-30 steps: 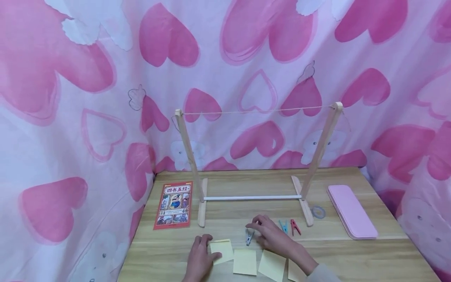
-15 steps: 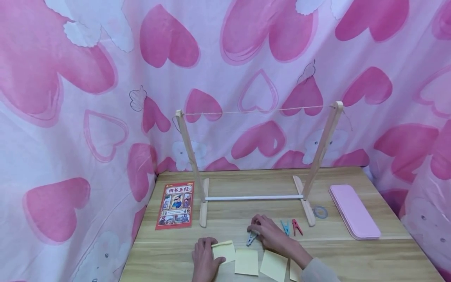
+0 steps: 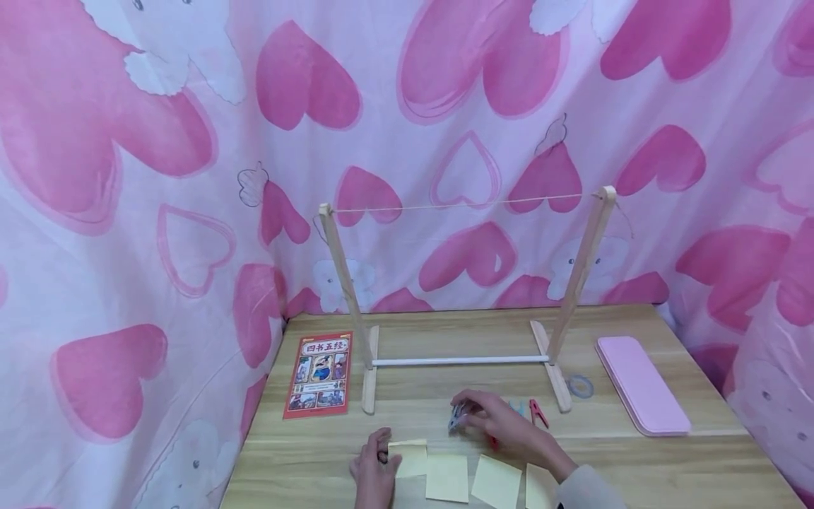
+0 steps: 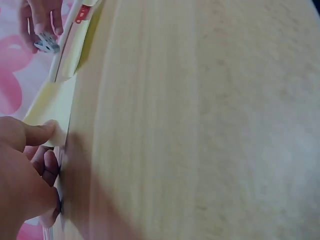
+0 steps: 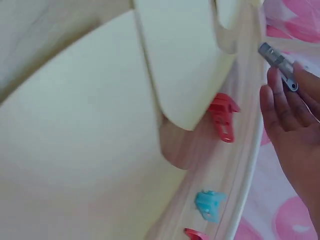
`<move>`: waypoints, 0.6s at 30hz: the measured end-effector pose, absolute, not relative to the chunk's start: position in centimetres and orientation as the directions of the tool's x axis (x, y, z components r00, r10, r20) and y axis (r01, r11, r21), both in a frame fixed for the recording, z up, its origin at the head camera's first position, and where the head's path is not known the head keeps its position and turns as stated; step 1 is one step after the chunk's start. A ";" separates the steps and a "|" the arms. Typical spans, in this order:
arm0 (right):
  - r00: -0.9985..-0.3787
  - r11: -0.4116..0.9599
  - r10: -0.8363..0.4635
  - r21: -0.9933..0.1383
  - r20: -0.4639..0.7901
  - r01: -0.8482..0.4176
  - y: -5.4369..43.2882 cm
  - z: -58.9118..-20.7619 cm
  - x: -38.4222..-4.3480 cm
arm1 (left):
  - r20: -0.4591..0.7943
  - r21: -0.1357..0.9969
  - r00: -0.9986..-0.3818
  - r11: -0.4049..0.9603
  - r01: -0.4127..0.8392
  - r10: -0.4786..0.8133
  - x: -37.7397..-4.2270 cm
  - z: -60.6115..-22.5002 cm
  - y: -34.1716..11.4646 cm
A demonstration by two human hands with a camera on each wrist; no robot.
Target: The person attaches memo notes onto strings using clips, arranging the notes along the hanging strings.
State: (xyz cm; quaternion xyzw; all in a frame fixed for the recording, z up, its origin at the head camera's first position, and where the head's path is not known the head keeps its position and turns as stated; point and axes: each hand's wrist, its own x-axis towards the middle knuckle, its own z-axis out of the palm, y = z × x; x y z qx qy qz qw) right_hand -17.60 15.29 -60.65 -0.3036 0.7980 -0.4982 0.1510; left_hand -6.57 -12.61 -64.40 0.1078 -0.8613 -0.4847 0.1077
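Pinching a grey clothespin point(image 5: 278, 65): right hand point(image 3: 505, 426); left hand point(image 3: 375, 465) grasps a yellow note point(image 3: 412, 461) by its nine-o'clock edge (head view).

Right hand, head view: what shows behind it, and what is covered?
Behind the right hand, parts of a red clip and a blue clip show; the hand covers the rest of each.

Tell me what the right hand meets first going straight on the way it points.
In the head view, the right hand would probably meet the wooden stand's left foot; height is unclear, so it might pass above.
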 end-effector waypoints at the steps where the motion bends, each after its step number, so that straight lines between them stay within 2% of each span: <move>1: -0.778 0.303 -0.625 -0.899 0.064 -0.316 15.3 -60.4 -17.6 | 0.076 0.867 -0.949 0.491 -0.088 -0.305 -6.7 -64.4 -12.6; 5: -0.806 0.242 -0.587 -0.934 0.076 -0.264 15.5 -59.2 -17.8 | 0.080 0.893 -0.938 0.442 -0.083 -0.337 -6.9 -64.4 -12.9; 9: -0.815 0.195 -0.570 -0.946 0.104 -0.257 15.9 -57.6 -18.1 | 0.112 0.928 -0.937 0.371 -0.020 -0.330 -7.5 -64.3 -12.9; 12: -0.814 0.195 -0.561 -0.931 0.152 -0.308 16.1 -56.1 -18.5 | 0.042 0.962 -0.942 0.267 -0.052 -0.334 -8.4 -62.3 -12.6; 14: -0.813 0.212 -0.550 -0.908 0.194 -0.360 16.1 -54.9 -18.7 | -0.051 0.970 -0.942 0.207 -0.126 -0.333 -9.1 -59.9 -12.3; 16: -0.809 0.241 -0.533 -0.872 0.247 -0.425 16.0 -53.4 -18.9 | -0.081 0.975 -0.936 0.169 -0.146 -0.343 -10.1 -57.9 -11.9; 18: -0.810 0.274 -0.502 -0.833 0.302 -0.480 15.9 -51.7 -19.0 | -0.060 0.981 -0.937 0.151 -0.119 -0.345 -11.2 -56.0 -11.5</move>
